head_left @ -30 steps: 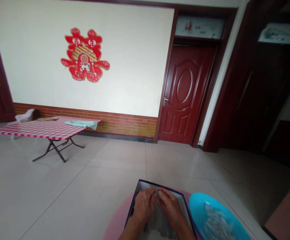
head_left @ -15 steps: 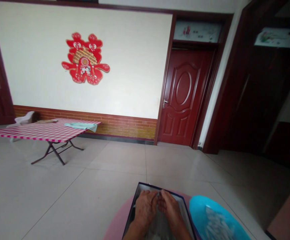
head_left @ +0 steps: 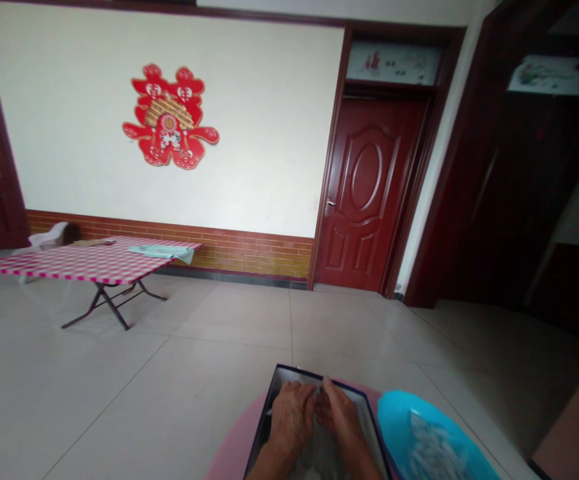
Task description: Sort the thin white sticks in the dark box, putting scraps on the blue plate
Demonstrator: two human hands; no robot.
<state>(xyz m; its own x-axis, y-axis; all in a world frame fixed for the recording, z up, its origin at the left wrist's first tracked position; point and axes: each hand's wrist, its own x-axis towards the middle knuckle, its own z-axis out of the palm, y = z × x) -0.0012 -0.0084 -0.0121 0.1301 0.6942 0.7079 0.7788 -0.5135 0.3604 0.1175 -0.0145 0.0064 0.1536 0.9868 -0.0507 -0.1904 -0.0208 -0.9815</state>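
Observation:
At the bottom of the head view my left hand (head_left: pixel 290 419) and my right hand (head_left: pixel 338 420) lie side by side inside a dark-rimmed rectangular box (head_left: pixel 269 408) filled with pale, silvery pieces. Both hands have their fingers curled and pressed together at the tips near the box's far end, on something too small to name. The box rests on a pink round surface (head_left: pixel 234 453). A blue bowl (head_left: pixel 399 417) holding several whitish pieces sits just to the right of my right hand.
A folding table (head_left: pixel 84 261) with a red-and-white checked cloth stands at the left by the wall, with a pale cloth and a white chair near it. A closed red door (head_left: pixel 369 193) is straight ahead. Light floor tiles lie between.
The camera tilted slightly down between the first frame and now. My hands stayed together in the box, with the fingertips drawn a little closer.

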